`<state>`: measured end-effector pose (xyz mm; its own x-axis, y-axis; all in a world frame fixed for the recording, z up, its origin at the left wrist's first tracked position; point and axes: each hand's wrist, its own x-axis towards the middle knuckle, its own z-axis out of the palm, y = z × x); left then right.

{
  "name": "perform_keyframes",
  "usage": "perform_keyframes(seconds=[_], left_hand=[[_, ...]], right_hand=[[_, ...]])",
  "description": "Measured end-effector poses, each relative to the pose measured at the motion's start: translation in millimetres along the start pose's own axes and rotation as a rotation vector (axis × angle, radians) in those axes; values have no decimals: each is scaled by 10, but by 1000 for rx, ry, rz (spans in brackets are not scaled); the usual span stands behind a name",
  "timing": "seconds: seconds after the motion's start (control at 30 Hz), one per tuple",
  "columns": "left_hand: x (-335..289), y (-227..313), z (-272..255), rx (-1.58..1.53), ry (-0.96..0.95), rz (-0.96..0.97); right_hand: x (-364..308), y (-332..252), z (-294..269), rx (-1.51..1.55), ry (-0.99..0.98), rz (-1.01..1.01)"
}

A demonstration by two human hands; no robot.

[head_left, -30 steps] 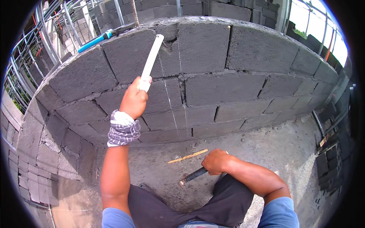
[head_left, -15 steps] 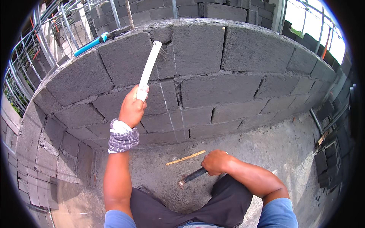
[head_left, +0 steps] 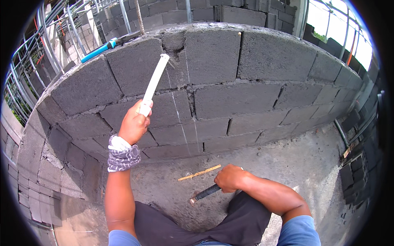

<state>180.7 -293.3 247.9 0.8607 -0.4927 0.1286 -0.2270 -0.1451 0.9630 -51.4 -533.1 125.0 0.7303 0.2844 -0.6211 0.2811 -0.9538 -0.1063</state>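
My left hand [head_left: 134,125], with a patterned cloth band at its wrist, is closed around the lower end of a white plastic pipe [head_left: 156,80]. The pipe tilts up and right. Its upper tip lies in front of the grey block wall [head_left: 213,57], just below a rough notch [head_left: 174,41] in the top course; whether it touches cannot be made out. Down by my right knee, my right hand [head_left: 230,178] grips a black-wrapped tool handle [head_left: 208,191] with a brownish end pointing down-left. The tool's other end is hidden by the hand.
Two pale chalk lines [head_left: 177,108] run down the wall beside the pipe. A blue-handled tool [head_left: 98,52] rests on the wall top near an upright steel bar [head_left: 140,18]. A thin wooden strip [head_left: 200,172] lies on the concrete floor [head_left: 287,164]. Stacked blocks [head_left: 353,176] stand at right.
My left hand and the pipe have moved down and slightly left, so more of the notch shows above the tip. My right hand and its tool have shifted slightly left.
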Motion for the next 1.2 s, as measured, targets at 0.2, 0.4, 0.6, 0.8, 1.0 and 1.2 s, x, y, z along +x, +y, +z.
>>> perform_keyframes(seconds=[0.2, 0.4, 0.6, 0.8, 1.0, 1.2], left_hand=[[219, 19, 215, 401, 227, 285], [99, -121, 348, 405, 189, 222], [-382, -582, 145, 769, 244, 303], [-68, -593, 138, 670, 356, 598], [227, -780, 271, 585, 320, 542], [380, -862, 362, 477, 338, 584]], right_hand=[[27, -14, 13, -43, 3, -2], [-8, -55, 7, -19, -12, 33], [-176, 51, -5, -23, 97, -17], [-300, 110, -260, 47, 421, 41], [-303, 108, -349, 299, 931, -27], [-226, 277, -484, 395, 1304, -198]])
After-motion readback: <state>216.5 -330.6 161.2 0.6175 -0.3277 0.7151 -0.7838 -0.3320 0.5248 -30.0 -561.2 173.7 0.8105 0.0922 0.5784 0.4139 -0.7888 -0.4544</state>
